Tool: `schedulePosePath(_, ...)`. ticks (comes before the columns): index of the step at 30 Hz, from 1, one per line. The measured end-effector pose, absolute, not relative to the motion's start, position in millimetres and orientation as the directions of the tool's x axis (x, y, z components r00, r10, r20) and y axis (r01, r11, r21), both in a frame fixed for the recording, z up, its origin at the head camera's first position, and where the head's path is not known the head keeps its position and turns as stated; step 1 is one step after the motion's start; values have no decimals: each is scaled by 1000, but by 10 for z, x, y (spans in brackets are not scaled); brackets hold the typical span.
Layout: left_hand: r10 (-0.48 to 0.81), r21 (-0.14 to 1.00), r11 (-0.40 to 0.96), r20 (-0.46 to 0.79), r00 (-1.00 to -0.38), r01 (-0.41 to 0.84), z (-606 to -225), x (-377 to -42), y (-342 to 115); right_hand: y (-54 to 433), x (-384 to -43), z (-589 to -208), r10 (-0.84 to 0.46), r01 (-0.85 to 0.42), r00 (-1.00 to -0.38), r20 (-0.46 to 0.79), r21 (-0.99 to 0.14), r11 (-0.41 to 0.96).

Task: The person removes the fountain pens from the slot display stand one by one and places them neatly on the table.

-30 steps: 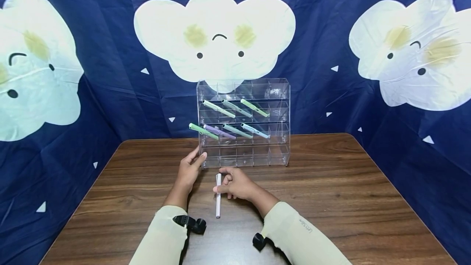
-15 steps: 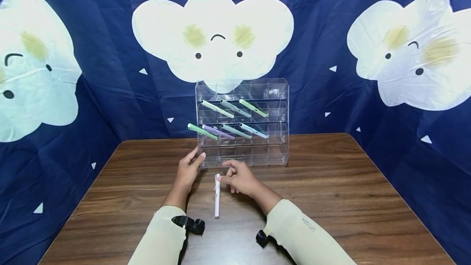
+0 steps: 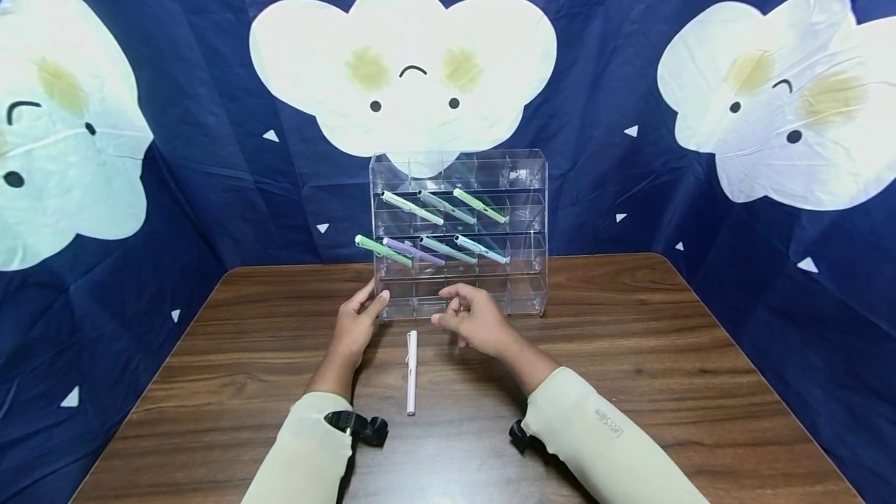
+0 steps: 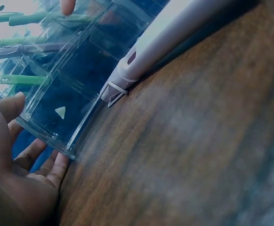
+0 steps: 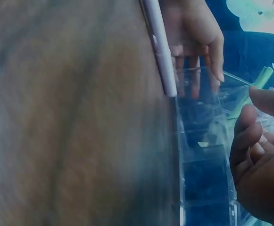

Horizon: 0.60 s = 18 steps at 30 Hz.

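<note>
A white capped pen [image 3: 411,372] with a clip lies on the wooden table in front of a clear tiered pen rack [image 3: 528,298]. My left hand [image 3: 355,325] holds the rack's lower left side, its thumb at the front edge and its fingers along the outer side, as the left wrist view shows [image 4: 30,174]. Just right of the pen's upper end, my right hand [image 3: 479,321] hovers before the bottom tier with bent fingers and nothing in them. In the right wrist view, a gap separates the right thumb [image 5: 269,101] from the rack.
Several pens slant in the two middle tiers, among them a green pen [image 3: 381,250] jutting past the left side and a purple pen [image 3: 413,250]. A blue cloth [image 3: 595,201] with clouds hangs behind the table [image 3: 630,379]. Black wrist cameras sit on both sleeves.
My right hand has let go of the white pen and moved up and right, away from it. The pen stays on the table. My left hand keeps its place at the rack.
</note>
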<state>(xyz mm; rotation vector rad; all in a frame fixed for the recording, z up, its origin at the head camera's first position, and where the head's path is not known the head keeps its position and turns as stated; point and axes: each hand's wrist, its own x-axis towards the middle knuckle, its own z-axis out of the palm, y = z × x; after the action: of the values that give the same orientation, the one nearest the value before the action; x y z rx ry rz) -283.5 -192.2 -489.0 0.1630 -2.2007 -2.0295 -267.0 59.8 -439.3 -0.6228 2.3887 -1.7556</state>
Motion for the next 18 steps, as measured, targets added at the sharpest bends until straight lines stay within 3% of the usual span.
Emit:
schedulePosePath(13, -179, 996, 87, 30, -983, 15, -4892, -2816, -1922, 764, -2775, -4203, -247, -322, -933, 262, -914, 245)
schedulePosePath(18, -166, 996, 89, 28, -986, 13, -4889, -2819, -1932, 828, -2796, -4099, -175, -342, -937, 301, -888, 307)
